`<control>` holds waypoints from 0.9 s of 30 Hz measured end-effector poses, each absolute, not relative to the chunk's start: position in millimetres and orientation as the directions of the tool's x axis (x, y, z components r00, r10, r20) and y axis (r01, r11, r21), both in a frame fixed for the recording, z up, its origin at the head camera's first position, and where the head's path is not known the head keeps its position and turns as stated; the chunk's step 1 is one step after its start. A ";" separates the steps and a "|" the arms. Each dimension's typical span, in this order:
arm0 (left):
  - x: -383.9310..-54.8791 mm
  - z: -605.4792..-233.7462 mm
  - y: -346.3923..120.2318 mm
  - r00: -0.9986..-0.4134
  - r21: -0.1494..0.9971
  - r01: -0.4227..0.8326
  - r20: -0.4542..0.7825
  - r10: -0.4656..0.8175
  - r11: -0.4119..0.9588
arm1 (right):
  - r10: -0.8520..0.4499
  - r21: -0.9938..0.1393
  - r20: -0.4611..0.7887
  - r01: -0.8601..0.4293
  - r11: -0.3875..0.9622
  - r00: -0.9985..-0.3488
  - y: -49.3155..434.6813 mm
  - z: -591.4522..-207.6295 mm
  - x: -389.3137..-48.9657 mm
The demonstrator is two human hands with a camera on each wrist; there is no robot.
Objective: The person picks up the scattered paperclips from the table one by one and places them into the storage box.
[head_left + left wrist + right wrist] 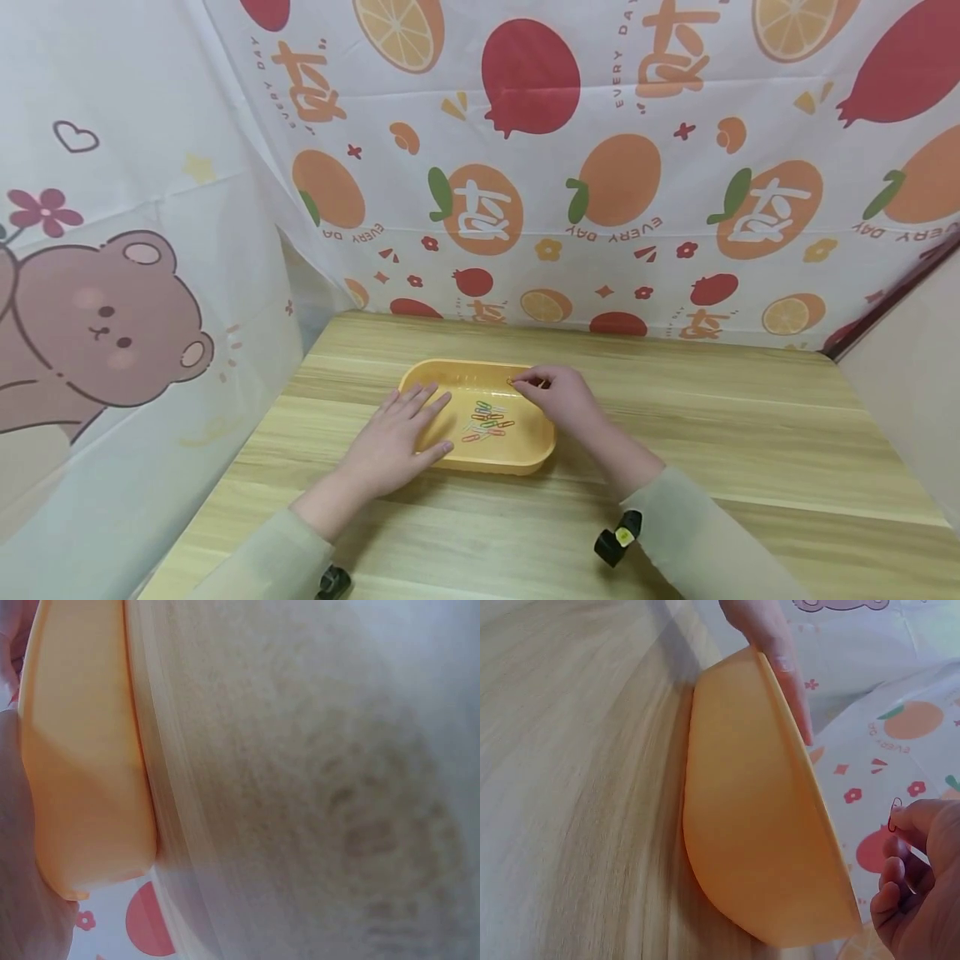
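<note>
A shallow yellow-orange plastic tray [517, 467] sits on the wooden table, with several coloured paper clips [488, 422] in a loose pile on its floor. My left hand [386, 442] rests over the tray's left side, fingers spread and fairly straight. Above the tray's far right part, my right hand [558, 398] pinches one paper clip between thumb and fingertips. That paper clip [895, 814] looks red in the right wrist view, where it stands upright clear of the rim. In the left wrist view the tray wall [86, 765] hides the pile.
The wood-grain table [720, 425] extends around the tray on all sides. Behind it hangs a white cloth [540, 167] printed with fruit, and a cloth with a bear print [112, 325] hangs at the left. Dark wrist cameras [618, 537] are strapped at the sleeves.
</note>
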State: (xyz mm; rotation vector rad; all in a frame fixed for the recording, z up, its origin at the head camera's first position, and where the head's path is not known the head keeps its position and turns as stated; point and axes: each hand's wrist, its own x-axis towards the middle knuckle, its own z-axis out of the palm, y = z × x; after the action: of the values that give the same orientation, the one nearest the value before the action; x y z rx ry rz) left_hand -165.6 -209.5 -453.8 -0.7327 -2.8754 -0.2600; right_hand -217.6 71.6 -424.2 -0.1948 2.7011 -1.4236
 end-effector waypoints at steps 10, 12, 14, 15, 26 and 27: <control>-166.1 -455.2 -210.1 -0.865 0.130 0.489 0.202 0.460 0.862 | -0.300 -0.651 0.075 -0.275 0.708 -0.951 58.6 -434.2 -223.2; -166.3 -455.5 -210.3 -0.865 0.130 0.489 0.203 0.459 0.863 | -0.343 -0.575 0.070 -0.319 0.753 -0.937 55.2 -435.0 -225.0; -166.2 -455.3 -210.6 -0.866 0.129 0.486 0.200 0.458 0.864 | -0.380 -0.500 0.046 -0.350 0.792 -0.924 52.1 -436.1 -226.6; -166.2 -455.2 -210.6 -0.867 0.129 0.486 0.199 0.457 0.864 | -0.395 -0.471 0.030 -0.362 0.805 -0.918 50.5 -436.3 -227.0; -167.5 -456.1 -210.3 -0.865 0.123 0.488 0.197 0.461 0.864 | -0.469 -0.219 -0.133 -0.435 0.873 -0.873 41.3 -436.8 -217.3; -167.4 -456.0 -210.3 -0.865 0.124 0.488 0.196 0.461 0.864 | -0.467 -0.207 -0.139 -0.436 0.876 -0.873 40.7 -436.2 -216.2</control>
State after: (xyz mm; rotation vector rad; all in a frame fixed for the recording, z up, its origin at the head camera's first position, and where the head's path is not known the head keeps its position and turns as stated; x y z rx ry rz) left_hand -167.4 -210.3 -456.0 -0.7376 -2.8771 -0.2541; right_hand -216.2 40.7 -436.2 -0.6956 2.8621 -0.2524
